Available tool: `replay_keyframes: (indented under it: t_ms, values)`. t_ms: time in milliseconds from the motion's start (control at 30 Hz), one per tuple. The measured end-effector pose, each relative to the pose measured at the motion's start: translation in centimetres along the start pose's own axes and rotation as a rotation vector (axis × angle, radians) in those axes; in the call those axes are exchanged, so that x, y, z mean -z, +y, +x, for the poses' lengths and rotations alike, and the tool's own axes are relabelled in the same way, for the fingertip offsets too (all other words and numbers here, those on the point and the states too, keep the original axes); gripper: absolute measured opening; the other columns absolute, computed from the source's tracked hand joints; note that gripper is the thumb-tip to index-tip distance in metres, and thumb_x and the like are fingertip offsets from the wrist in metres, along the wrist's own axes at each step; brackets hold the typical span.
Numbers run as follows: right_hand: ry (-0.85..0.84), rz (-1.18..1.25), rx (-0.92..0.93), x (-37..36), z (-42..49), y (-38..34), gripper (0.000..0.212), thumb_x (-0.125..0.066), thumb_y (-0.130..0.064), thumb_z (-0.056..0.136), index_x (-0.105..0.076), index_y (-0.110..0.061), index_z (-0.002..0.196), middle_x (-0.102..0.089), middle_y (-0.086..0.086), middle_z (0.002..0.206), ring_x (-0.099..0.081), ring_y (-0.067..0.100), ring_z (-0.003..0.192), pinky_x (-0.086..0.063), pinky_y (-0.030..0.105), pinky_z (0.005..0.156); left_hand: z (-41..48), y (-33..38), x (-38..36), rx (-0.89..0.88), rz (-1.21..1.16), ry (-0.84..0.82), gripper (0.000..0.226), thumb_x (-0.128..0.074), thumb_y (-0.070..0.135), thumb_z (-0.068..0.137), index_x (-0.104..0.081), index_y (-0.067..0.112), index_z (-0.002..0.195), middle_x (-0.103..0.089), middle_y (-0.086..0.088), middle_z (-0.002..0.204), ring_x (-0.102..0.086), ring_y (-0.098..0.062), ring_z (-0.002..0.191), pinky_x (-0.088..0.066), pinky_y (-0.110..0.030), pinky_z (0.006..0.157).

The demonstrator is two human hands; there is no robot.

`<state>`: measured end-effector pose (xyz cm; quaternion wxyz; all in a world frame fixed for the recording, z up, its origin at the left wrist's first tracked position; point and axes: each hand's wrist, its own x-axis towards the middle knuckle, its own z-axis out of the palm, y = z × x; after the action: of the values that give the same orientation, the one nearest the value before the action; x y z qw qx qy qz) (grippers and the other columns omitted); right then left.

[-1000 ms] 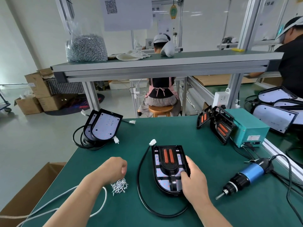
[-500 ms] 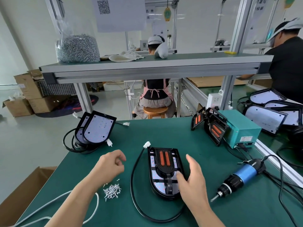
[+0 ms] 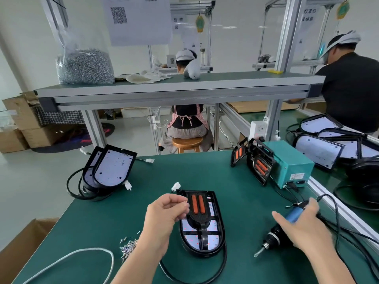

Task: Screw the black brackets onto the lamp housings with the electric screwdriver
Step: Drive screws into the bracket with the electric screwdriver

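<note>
Nearest me, a white cable [image 3: 67, 261] is looping across the green bench mat [image 3: 123, 206], and a small heap of silver screws [image 3: 128, 245] is lying just left of my left forearm. My left hand [image 3: 166, 212] is hovering over the left edge of the black D-shaped lamp housing [image 3: 202, 224], with thumb and forefinger pinched together; whether a screw is sitting between them is too small for me to tell. The housing is lying flat in the middle of the mat, its white board facing up, and the black bracket with two orange strips [image 3: 198, 210] is resting on top of it. Its black cord [image 3: 205, 271] is curling round the near end, and its white plug [image 3: 176, 186] is lying at the far corner.

My right hand [image 3: 301, 226] is lying over the blue-and-black electric screwdriver [image 3: 283, 228] to the right of the housing, fingers spread and only loosely curved round the barrel, not clamped shut; the bit is pointing down-left, near the mat.

Farther off, two more black lamp housings with white faces [image 3: 111, 168] are leaning together at the left on coiled cord. At the right, two black brackets with orange strips [image 3: 254, 160] are leaning against a teal metal power box [image 3: 291, 162]. Beyond them, a clear bag of screws [image 3: 85, 65] is sitting on the grey shelf [image 3: 174, 87].
</note>
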<state>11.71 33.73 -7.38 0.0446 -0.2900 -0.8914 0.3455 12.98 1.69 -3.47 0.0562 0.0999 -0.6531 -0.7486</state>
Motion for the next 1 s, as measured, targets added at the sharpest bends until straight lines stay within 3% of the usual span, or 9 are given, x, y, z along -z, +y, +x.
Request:
replay_keyframes:
  t_ms: [67,133,333,433,500,600,767,833,1000]
  values:
    - [-0.017,-0.017,-0.035,-0.2,0.8,-0.9,0.117,-0.075,-0.052,0.08,0.009,-0.02,0.156,-0.064,0.018,0.113,-0.062,0.04,0.105,-0.045,0.041,0.081,-0.3,0.0,-0.4,0.015,-0.034,-0.009,0.01,-0.072,-0.008,0.083,-0.074,0.001,0.086,-0.073,-0.017,0.079,-0.067,-0.022,0.075,-0.054,-0.031,0.074]
    - [-0.01,0.041,-0.08,-0.4,1.3,-1.1,0.112,-0.075,-0.045,0.076,0.0,-0.018,0.155,-0.065,0.016,0.105,-0.064,0.038,0.096,-0.049,0.04,0.081,-0.5,0.1,-0.6,0.014,-0.05,-0.007,0.01,-0.071,-0.007,0.083,-0.074,0.002,0.086,-0.073,-0.017,0.081,-0.066,-0.021,0.074,-0.054,-0.033,0.076]
    - [0.076,0.688,-0.252,0.0,1.1,0.7,0.063,-0.074,-0.026,0.077,-0.042,-0.003,0.127,-0.058,0.016,0.096,-0.058,0.034,0.084,-0.049,0.044,0.076,-0.7,0.5,-1.0,0.075,-0.175,-0.064,0.008,-0.067,-0.005,0.088,-0.073,0.0,0.09,-0.073,-0.015,0.082,-0.067,-0.015,0.071,-0.056,-0.023,0.069]
    - [-0.034,1.113,-0.231,1.0,-0.1,1.1,0.017,-0.066,-0.017,0.085,-0.053,-0.012,0.095,-0.051,0.008,0.077,-0.054,0.023,0.055,-0.047,0.026,0.048,-0.8,0.6,-1.5,0.15,-0.292,-0.125,0.008,-0.065,-0.007,0.087,-0.069,-0.004,0.093,-0.071,-0.017,0.086,-0.068,-0.016,0.071,-0.057,-0.021,0.066]
    - [-0.122,1.369,-0.184,1.6,-1.2,0.7,0.007,-0.059,-0.017,0.09,-0.052,-0.016,0.089,-0.053,0.003,0.076,-0.056,0.012,0.049,-0.045,0.017,0.041,-1.0,0.5,-1.8,0.191,-0.354,-0.168,0.009,-0.066,-0.007,0.083,-0.069,-0.004,0.091,-0.071,-0.018,0.087,-0.068,-0.018,0.072,-0.057,-0.022,0.065]
    - [-0.204,1.656,-0.122,3.1,-2.9,-0.8,0.011,-0.051,-0.023,0.092,-0.052,-0.013,0.087,-0.059,0.005,0.082,-0.054,0.017,0.064,-0.045,0.02,0.048,-1.6,0.3,-2.5,0.237,-0.416,-0.221,0.016,-0.07,-0.002,0.074,-0.07,-0.003,0.09,-0.07,-0.018,0.086,-0.068,-0.018,0.071,-0.057,-0.022,0.063]
    - [-0.225,1.917,-0.083,4.9,-5.1,-3.6,0.035,-0.064,-0.046,0.089,-0.061,-0.011,0.095,-0.062,0.003,0.086,-0.064,0.023,0.083,-0.053,0.038,0.085,-2.9,0.2,-3.3,0.283,-0.45,-0.272,0.009,-0.07,0.0,0.073,-0.074,0.001,0.081,-0.069,-0.016,0.083,-0.066,-0.017,0.068,-0.056,-0.022,0.061]
    - [-0.247,1.996,-0.05,5.3,-5.6,-4.7,0.038,-0.066,-0.048,0.089,-0.063,-0.011,0.098,-0.064,0.004,0.088,-0.067,0.024,0.084,-0.057,0.046,0.085,-3.3,0.3,-3.5,0.288,-0.442,-0.29,0.008,-0.07,0.0,0.073,-0.075,0.004,0.078,-0.069,-0.016,0.084,-0.066,-0.017,0.069,-0.056,-0.022,0.061]
    - [-0.309,2.036,0.002,5.6,-6.6,-7.4,0.038,-0.066,-0.045,0.093,-0.058,-0.011,0.11,-0.064,0.002,0.098,-0.064,0.018,0.074,-0.058,0.033,0.076,-4.2,0.6,-4.0,0.297,-0.459,-0.333,0.009,-0.07,-0.002,0.073,-0.072,0.001,0.082,-0.069,-0.017,0.085,-0.067,-0.018,0.07,-0.057,-0.022,0.063]
